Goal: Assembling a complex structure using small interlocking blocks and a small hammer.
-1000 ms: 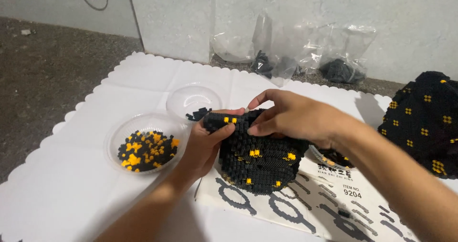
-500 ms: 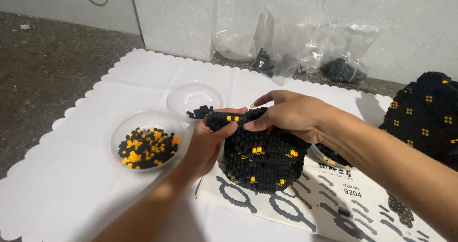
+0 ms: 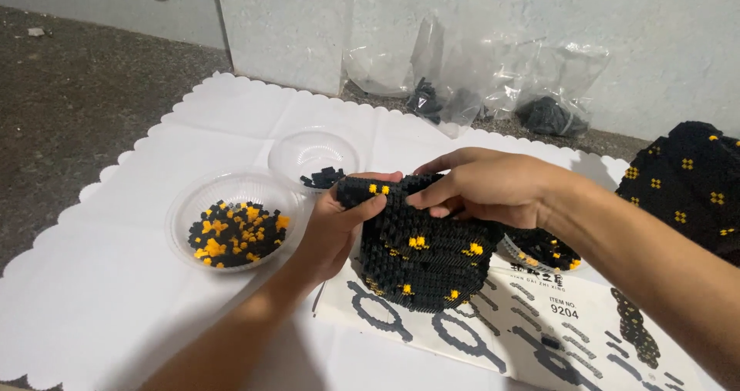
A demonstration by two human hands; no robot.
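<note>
A rounded model of small black bricks with orange dots [image 3: 420, 264] stands on a printed instruction sheet [image 3: 532, 337]. My left hand [image 3: 335, 229] grips its left side, thumb lying over the top edge. From the right, my right hand [image 3: 489, 187] covers the top, fingers pressing down on the upper rim beside the left thumb. A clear plastic bowl [image 3: 185, 210] full of loose black and orange bricks sits just left of my left hand. Behind it is a smaller clear bowl [image 3: 297, 152] with a few black bricks.
A white scalloped sheet [image 3: 108, 298] covers the floor under everything. Another large black-and-orange brick piece [image 3: 694, 183] sits at the far right. Clear plastic bags [image 3: 478, 75] with dark bricks lean against the wall. A third bowl with bricks [image 3: 551, 252] peeks out under my right wrist.
Both hands have stayed on the model. My right hand's fingers have shifted a little along the top rim toward the left thumb, and the model has turned slightly.
</note>
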